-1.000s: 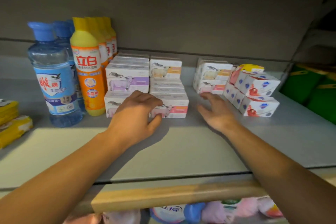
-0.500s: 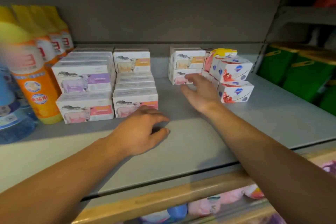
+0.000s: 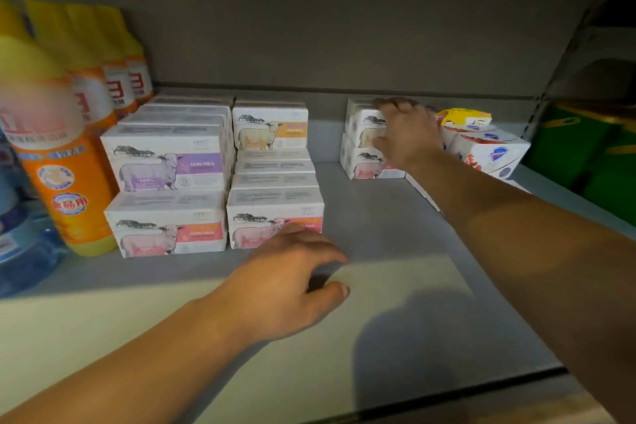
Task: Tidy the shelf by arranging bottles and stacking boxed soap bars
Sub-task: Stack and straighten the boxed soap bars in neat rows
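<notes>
White sheep-print soap boxes (image 3: 364, 148), stacked 2 high with long axes across the shelf, sit under the right hand (image 3: 407, 134), seemingly grasping the top one; the left hand (image 3: 289, 282) hangs relaxed, farther off.

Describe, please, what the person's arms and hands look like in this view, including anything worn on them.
Both forearms are bare as far as the frame shows, with no sleeves in view. The left hand and the right hand wear no gloves, and no rings, watch or bracelet show on the sides facing the camera. A short thumbnail is visible on the left hand. No markings show.
</notes>
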Demonstrator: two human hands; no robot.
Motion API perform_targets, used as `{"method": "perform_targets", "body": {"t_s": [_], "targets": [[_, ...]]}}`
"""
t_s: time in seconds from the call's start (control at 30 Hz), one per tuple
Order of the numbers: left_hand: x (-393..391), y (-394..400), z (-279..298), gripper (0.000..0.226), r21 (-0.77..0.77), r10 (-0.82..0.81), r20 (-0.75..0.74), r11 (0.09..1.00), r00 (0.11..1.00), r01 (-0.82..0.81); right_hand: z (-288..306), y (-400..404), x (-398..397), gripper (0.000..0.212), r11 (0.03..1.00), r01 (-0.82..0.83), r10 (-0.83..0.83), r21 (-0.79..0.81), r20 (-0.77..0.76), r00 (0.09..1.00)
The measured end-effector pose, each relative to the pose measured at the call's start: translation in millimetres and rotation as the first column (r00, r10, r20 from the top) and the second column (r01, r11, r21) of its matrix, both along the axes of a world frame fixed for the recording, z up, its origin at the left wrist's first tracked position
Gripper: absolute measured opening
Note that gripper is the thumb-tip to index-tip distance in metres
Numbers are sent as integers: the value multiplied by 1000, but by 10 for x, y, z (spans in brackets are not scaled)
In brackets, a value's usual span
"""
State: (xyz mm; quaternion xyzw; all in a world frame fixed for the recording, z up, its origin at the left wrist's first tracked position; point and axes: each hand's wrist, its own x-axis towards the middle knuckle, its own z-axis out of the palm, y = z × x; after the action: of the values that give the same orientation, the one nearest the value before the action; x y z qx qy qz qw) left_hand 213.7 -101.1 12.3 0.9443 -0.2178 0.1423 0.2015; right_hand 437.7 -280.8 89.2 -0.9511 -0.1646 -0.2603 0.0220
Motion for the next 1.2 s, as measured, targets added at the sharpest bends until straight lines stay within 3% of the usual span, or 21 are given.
{"method": "perform_targets", "body": {"t_s": [0.13,0.33,0.53,0.73,0.8,0.87,0.93,1.03,1.13,1.2], "targets": [[-9,-3,-5,45,-8,-2,9,1000,1000,2,3,51,-2,61,1000,24,-21,-20,124,992],[-47,-14,15,42,-12,-3,19,1000,1000,3,82,67,-24,69,996,41,-41,-73,-2,999],[-31,-9,-6,41,-35,-9,4,999,1000,10,47,51,-127,62,999,26,-22,-35,91,996],[-130,27,120,40,-194,10,-3,981,1000,-10,223,-8,-663,53,953,-202,181,226,111,977],[-170,65,218,32,-385,74,16,921,997,-62,319,1,-940,53,898,-292,278,330,92,956],[-191,134,330,26,-603,173,70,792,982,-96,408,36,-1207,53,857,-342,348,385,57,936],[-202,224,449,28,-723,299,119,680,947,-124,458,108,-1449,52,805,-382,425,454,8,905],[-195,355,564,33,-776,356,76,608,931,-169,452,281,-1699,53,712,-443,565,546,-69,823],[-189,443,599,29,-771,256,39,623,966,-134,385,491,-1790,50,663,-484,661,570,-143,737],[-195,488,619,19,-768,241,45,629,970,-120,326,616,-1789,47,596,-498,705,629,-113,701]]}}
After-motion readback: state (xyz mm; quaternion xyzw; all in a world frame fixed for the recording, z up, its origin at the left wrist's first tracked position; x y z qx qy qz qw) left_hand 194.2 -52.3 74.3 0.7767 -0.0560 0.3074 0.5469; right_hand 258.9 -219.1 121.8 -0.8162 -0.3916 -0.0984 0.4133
